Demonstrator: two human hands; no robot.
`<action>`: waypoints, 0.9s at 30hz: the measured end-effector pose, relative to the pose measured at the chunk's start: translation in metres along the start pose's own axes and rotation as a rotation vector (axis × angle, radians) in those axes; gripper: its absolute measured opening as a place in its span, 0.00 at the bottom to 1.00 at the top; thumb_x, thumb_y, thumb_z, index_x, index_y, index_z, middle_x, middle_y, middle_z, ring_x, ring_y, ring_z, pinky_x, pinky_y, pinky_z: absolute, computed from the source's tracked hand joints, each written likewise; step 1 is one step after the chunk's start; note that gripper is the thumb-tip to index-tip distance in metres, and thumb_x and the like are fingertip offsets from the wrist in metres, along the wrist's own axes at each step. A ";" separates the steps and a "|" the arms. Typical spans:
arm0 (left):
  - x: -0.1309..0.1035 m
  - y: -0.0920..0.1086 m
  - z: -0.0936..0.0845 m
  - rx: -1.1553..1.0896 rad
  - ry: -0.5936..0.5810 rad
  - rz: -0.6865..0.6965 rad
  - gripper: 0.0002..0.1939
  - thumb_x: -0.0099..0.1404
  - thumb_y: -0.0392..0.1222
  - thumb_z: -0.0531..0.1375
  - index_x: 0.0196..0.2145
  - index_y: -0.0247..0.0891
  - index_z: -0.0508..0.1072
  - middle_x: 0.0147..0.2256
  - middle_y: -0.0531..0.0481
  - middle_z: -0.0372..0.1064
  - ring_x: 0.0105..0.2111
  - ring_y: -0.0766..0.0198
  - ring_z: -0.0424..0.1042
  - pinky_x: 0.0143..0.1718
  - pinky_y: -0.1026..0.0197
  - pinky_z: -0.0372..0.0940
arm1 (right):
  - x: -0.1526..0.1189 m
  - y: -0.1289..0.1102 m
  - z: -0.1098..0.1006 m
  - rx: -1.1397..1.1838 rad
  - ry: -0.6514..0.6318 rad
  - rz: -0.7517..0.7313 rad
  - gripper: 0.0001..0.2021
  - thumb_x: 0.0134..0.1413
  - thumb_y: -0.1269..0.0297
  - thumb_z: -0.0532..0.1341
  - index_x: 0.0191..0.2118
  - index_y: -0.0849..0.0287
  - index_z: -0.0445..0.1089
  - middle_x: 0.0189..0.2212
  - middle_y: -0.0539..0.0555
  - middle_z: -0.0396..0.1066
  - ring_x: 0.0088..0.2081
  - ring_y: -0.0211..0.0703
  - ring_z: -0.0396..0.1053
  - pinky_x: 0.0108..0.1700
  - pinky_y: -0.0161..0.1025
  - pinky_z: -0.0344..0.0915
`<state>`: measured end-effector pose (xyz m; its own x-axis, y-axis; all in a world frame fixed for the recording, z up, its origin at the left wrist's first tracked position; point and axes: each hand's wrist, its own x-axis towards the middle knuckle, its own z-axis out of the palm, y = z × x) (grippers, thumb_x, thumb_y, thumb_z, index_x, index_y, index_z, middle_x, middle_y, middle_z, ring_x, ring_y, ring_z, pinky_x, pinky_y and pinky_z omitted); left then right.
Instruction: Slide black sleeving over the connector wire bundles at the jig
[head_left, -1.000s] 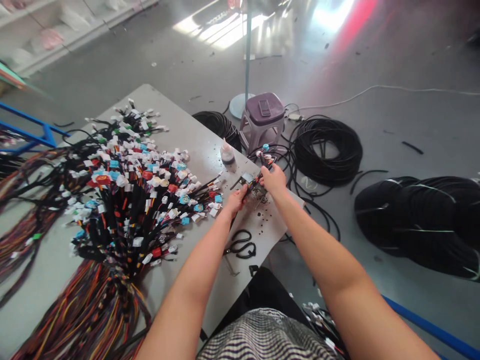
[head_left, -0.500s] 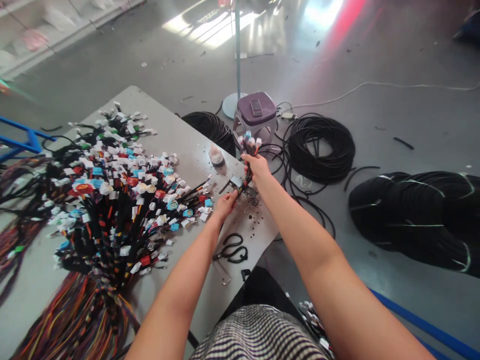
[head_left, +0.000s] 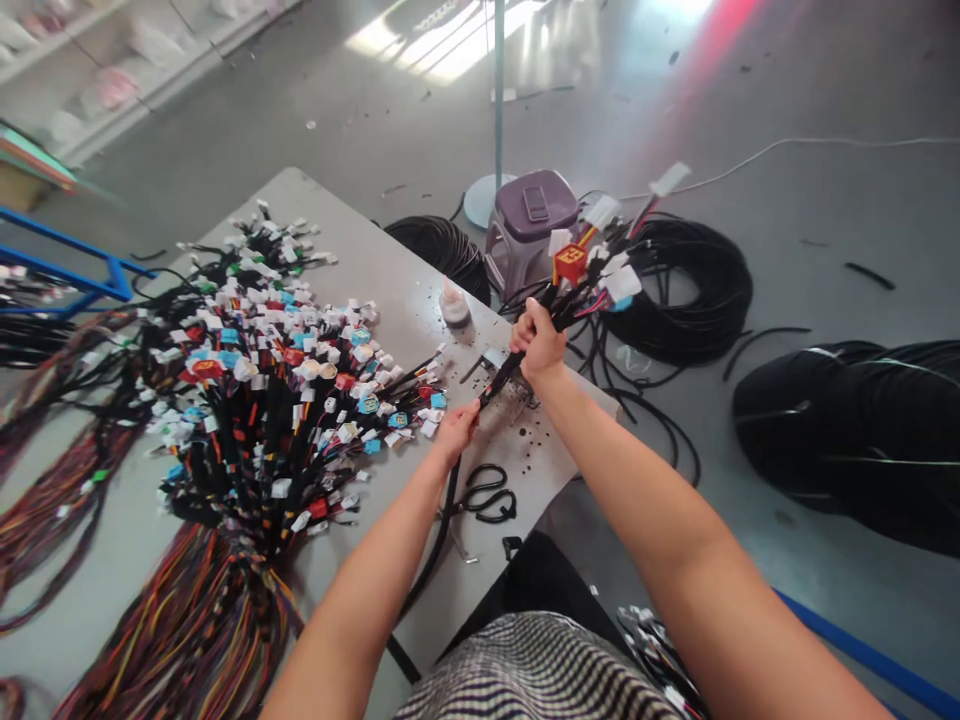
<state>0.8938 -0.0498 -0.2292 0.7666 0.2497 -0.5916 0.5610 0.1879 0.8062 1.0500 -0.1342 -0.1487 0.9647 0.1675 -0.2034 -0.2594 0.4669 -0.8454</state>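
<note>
My right hand [head_left: 540,342] is wrapped round a black-sleeved wire harness [head_left: 504,378] just below its connector end. White, red and blue connectors [head_left: 570,262] fan out beyond that fist, over the table's far corner. Lower down, my left hand [head_left: 457,428] is closed round the same harness. A black tube [head_left: 442,540] runs from below the left hand toward my body. Under the harness a small metal fixture [head_left: 491,358] shows in part on the table. Black-handled scissors [head_left: 489,492] lie close to my left wrist.
A large pile of wire harnesses [head_left: 255,390] covers the left of the grey table [head_left: 360,250]. A small bottle [head_left: 454,304] stands near its edge. Beyond are a purple stool [head_left: 534,205] and coils of black tubing [head_left: 720,290]. A larger black coil [head_left: 840,440] lies right.
My right hand has moved outward along the harness, and many more connectors now fan out beyond it. My left hand stays closed lower down. A black tube now shows below it.
</note>
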 end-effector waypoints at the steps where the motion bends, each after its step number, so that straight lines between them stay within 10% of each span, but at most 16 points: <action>1: 0.002 0.004 0.000 -0.006 -0.038 -0.009 0.35 0.49 0.78 0.58 0.20 0.39 0.64 0.12 0.58 0.49 0.14 0.72 0.48 0.17 0.63 0.40 | -0.001 0.002 -0.002 0.005 0.015 -0.007 0.29 0.50 0.43 0.63 0.20 0.55 0.45 0.13 0.41 0.41 0.13 0.30 0.44 0.15 0.32 0.47; 13: 0.011 0.016 -0.006 0.117 -0.063 0.028 0.31 0.57 0.71 0.58 0.19 0.37 0.69 0.14 0.53 0.55 0.15 0.70 0.51 0.17 0.63 0.42 | -0.013 0.034 -0.010 -0.261 0.029 0.039 0.29 0.55 0.32 0.52 0.24 0.55 0.47 0.17 0.45 0.47 0.19 0.35 0.52 0.22 0.34 0.57; 19: 0.017 0.028 0.004 0.075 -0.107 -0.088 0.31 0.56 0.71 0.58 0.23 0.36 0.70 0.15 0.53 0.56 0.14 0.71 0.51 0.17 0.63 0.40 | -0.056 0.013 -0.066 -0.899 0.052 -0.329 0.19 0.57 0.46 0.59 0.40 0.59 0.66 0.37 0.56 0.67 0.37 0.45 0.66 0.43 0.41 0.65; 21: 0.012 0.020 0.002 0.037 -0.088 -0.089 0.31 0.55 0.72 0.59 0.22 0.37 0.68 0.15 0.54 0.55 0.14 0.72 0.49 0.17 0.64 0.38 | -0.097 0.019 -0.091 -1.097 -0.126 -0.383 0.12 0.62 0.56 0.56 0.41 0.60 0.68 0.36 0.56 0.68 0.37 0.44 0.66 0.45 0.41 0.63; 24: 0.003 0.010 -0.006 0.018 -0.095 -0.057 0.31 0.55 0.72 0.58 0.21 0.37 0.67 0.15 0.55 0.53 0.14 0.73 0.48 0.17 0.64 0.38 | -0.157 0.049 -0.110 -1.356 -0.768 -0.301 0.07 0.58 0.66 0.60 0.41 0.60 0.72 0.36 0.56 0.70 0.40 0.46 0.67 0.45 0.41 0.62; 27: 0.003 0.014 -0.008 0.022 -0.133 -0.051 0.31 0.57 0.70 0.59 0.24 0.35 0.71 0.16 0.53 0.58 0.14 0.72 0.51 0.16 0.64 0.42 | -0.187 0.079 -0.111 -1.558 -1.144 -0.241 0.19 0.52 0.66 0.68 0.50 0.63 0.70 0.45 0.60 0.70 0.47 0.53 0.66 0.48 0.45 0.60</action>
<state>0.9013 -0.0386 -0.2200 0.7704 0.1122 -0.6276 0.6062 0.1762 0.7756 0.8540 -0.2247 -0.2319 0.3209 0.9230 -0.2124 0.7339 -0.3841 -0.5602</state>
